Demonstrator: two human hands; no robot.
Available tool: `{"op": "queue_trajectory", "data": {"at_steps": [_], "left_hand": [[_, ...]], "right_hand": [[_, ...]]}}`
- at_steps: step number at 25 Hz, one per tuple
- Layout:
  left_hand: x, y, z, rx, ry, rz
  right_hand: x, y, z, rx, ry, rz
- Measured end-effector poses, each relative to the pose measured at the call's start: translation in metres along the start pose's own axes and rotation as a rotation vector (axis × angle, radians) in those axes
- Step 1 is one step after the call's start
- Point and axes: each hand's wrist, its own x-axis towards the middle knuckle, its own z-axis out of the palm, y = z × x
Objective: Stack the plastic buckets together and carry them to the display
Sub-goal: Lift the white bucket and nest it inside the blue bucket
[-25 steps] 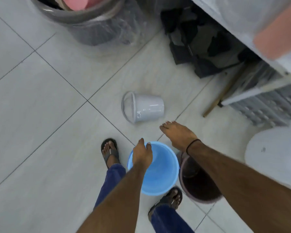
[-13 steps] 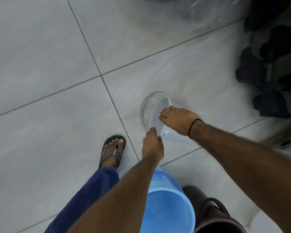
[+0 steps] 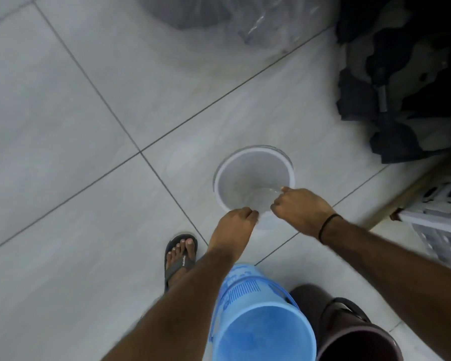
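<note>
A small white bucket (image 3: 245, 175) stands upright on the tiled floor, its mouth facing me. My left hand (image 3: 236, 225) grips its near rim. My right hand (image 3: 301, 207) holds the rim on the right side, fingers curled over the edge. A blue bucket (image 3: 261, 324) stands upright on the floor just below my left arm. A dark brown bucket (image 3: 354, 334) with a handle stands right beside it.
A large grey bin wrapped in clear plastic (image 3: 206, 11) stands at the top. Black items (image 3: 401, 74) are heaped at the upper right. A white rack with a wooden stick (image 3: 432, 220) is at the right edge. My sandalled foot (image 3: 180, 256) is left of the blue bucket.
The white bucket lay on its side; both hands took its rim and it now stands upright. My left hand left the blue bucket's rim. The camera moved closer.
</note>
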Motion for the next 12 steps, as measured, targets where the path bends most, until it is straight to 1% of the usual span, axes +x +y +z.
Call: {"op": "queue_trajectory", "data": {"at_steps": [3, 6, 8, 10, 12], "left_hand": [[-0.005, -0.004, -0.019, 0.231, -0.139, 0.189], [-0.008, -0.014, -0.006, 0.483, -0.260, 0.344], [-0.010, -0.026, 0.005, 0.603, -0.318, 0.421], [-0.017, -0.032, 0.020, 0.658, -0.367, 0.497], [-0.027, -0.035, 0.027, 0.709, -0.417, 0.488]], "right_hand": [[-0.016, -0.031, 0.019, 0.172, 0.057, 0.159], [-0.018, -0.071, 0.054, 0.323, 0.063, 0.318], [-0.015, -0.093, 0.074, 0.376, 0.043, 0.345], [-0.014, -0.111, 0.093, 0.403, 0.050, 0.340], [-0.013, -0.121, 0.106, 0.359, 0.072, 0.344]]}}
